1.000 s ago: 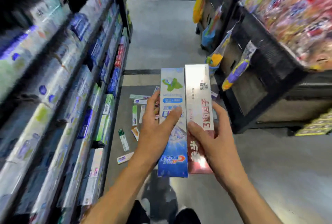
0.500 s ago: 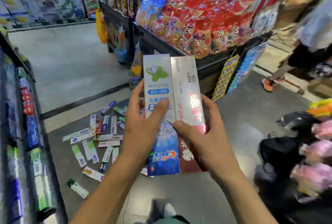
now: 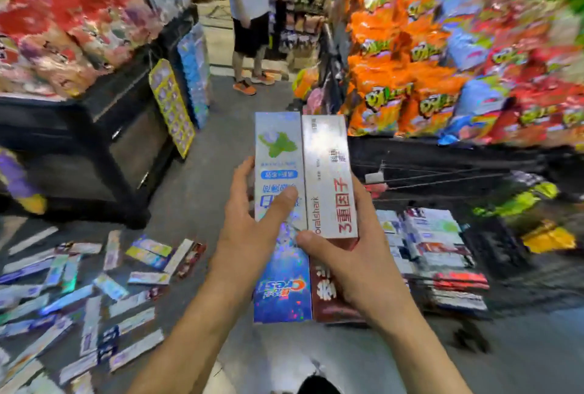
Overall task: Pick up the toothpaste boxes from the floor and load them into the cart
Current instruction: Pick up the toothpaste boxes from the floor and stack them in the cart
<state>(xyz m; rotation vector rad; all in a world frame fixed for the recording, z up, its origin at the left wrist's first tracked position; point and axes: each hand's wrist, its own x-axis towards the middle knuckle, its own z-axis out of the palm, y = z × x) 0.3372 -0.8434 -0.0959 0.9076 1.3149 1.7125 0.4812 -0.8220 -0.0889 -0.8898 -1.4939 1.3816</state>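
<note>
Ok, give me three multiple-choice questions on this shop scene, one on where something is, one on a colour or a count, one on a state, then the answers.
1. Where do the loose toothpaste boxes lie?
A. on the floor at lower left
B. on a shelf
C. on a counter

2. How many boxes are held up?
A. one
B. two
C. four

3. How is the left hand?
A. hanging idle
B. flat on the floor
C. gripping the blue Crest box

Answers: 1 A, they are scattered over the grey floor. 2 B, the blue box and the white and red box, which the right hand holds, stand side by side. 3 C, its thumb lies across the front.
</note>
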